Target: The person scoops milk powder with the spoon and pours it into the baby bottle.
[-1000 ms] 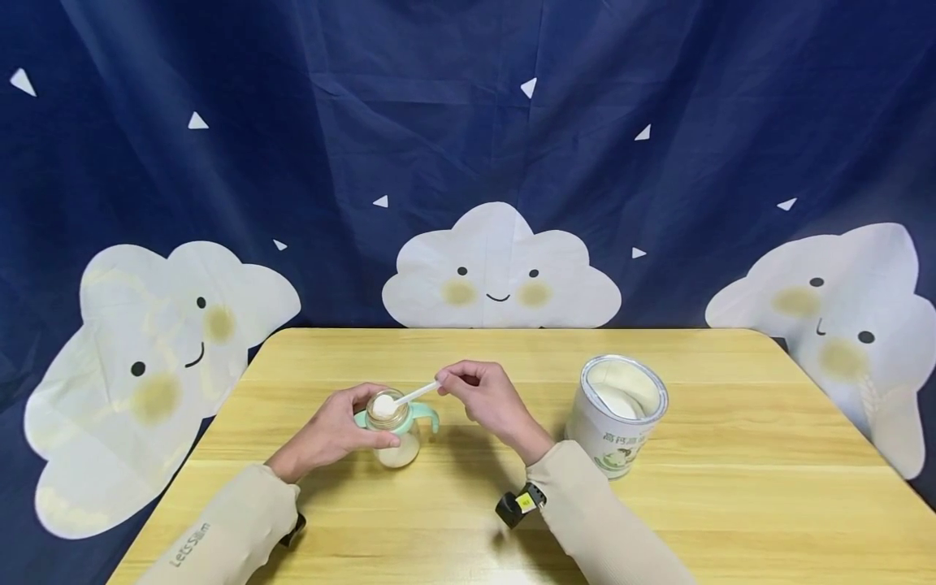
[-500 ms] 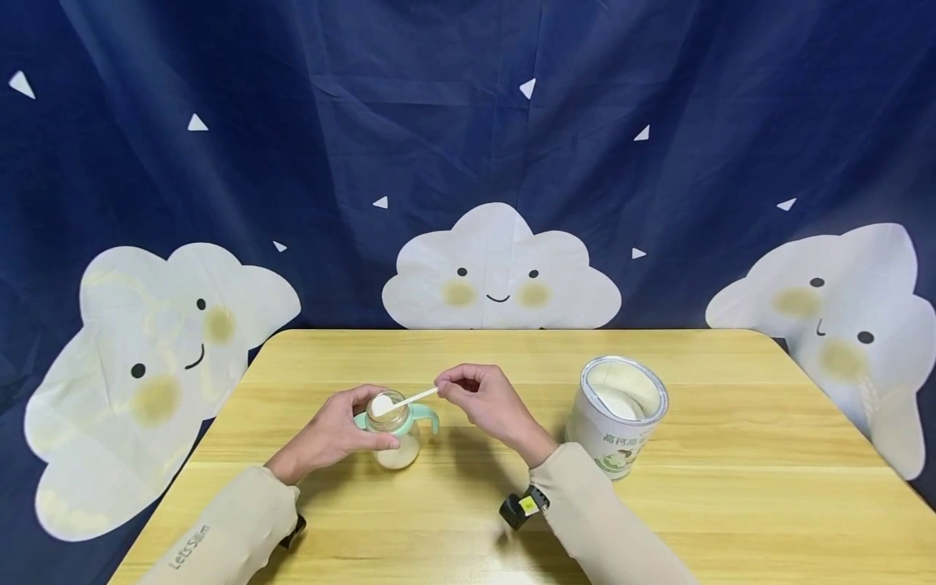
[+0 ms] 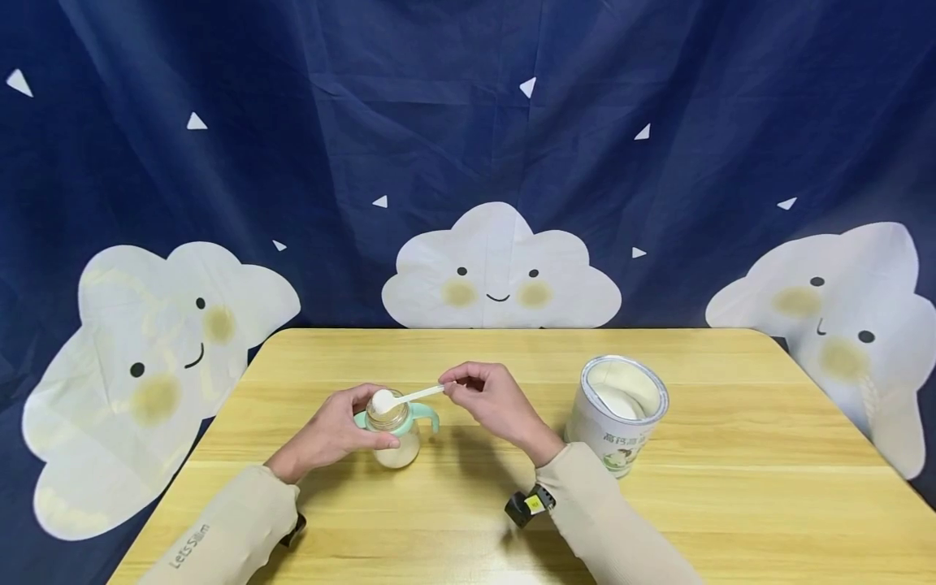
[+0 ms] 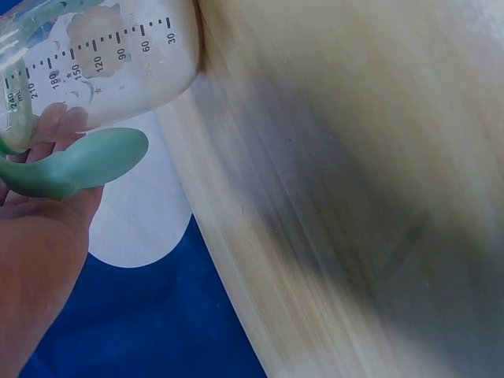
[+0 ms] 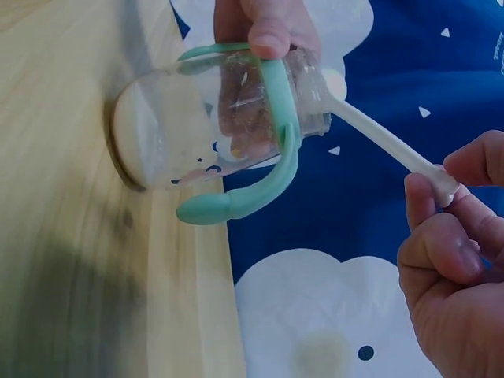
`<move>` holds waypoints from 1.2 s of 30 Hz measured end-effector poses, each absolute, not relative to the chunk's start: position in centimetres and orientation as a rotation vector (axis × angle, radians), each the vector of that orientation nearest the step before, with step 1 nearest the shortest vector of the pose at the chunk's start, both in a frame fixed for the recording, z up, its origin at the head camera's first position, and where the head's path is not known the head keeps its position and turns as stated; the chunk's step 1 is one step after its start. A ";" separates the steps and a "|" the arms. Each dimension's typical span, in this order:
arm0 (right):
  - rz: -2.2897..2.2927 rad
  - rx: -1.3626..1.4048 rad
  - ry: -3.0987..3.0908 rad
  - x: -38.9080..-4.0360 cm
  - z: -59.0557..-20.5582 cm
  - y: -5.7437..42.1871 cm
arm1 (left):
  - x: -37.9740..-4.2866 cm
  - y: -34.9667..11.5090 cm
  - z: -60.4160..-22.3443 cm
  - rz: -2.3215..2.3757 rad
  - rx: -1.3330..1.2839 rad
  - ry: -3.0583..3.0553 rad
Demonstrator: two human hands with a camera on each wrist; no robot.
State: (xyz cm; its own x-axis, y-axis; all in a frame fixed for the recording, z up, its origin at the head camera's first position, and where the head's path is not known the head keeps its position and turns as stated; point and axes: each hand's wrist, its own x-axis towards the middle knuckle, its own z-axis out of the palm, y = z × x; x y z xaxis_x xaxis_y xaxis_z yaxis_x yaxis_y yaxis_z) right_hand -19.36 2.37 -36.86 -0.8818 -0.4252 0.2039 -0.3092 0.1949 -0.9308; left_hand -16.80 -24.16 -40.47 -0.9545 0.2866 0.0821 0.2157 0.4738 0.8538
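A clear baby bottle (image 3: 397, 453) with a mint-green collar and two curved handles stands on the table, its top uncovered. My left hand (image 3: 338, 429) grips it around the neck and collar. Whitish powder lies at the bottle's bottom, seen in the right wrist view. My right hand (image 3: 495, 404) pinches the end of a white scoop's long handle (image 5: 384, 140) between thumb and fingers. The scoop's bowl, heaped with white powder (image 3: 383, 400), is right at the bottle's mouth. One mint handle (image 4: 102, 157) shows close up in the left wrist view, beside the bottle's printed volume scale.
To the right of my right hand stands a large white can (image 3: 594, 435), lidless, with pale powder inside. The wooden table (image 3: 738, 422) ends at a dark blue curtain (image 3: 468, 138) printed with smiling clouds.
My right hand has shifted slightly to the right, and the scoop's handle lies a little flatter. The scoop's bowl stays at the bottle's mouth. My left hand and the bottle have hardly moved.
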 end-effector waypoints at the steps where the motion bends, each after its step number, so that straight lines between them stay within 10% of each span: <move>1: -1.799 -0.719 2.339 -19.4 -36.8 2.5 | -16.8 -24.2 -40.5 1.508 0.447 2.635; 36: -1.826 -0.536 2.303 -19.5 -35.6 3.6 | -16.9 -24.4 -39.8 1.415 0.465 2.653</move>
State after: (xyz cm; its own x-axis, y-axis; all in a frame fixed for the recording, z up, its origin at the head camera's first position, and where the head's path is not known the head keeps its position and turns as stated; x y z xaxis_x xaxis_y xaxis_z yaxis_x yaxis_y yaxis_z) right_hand -19.53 3.63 -35.62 -0.9241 -0.3688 0.1000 -0.1816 0.1934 -0.9642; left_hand -16.93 -24.38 -39.83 -0.9484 0.3122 0.0556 0.2201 0.5220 0.8240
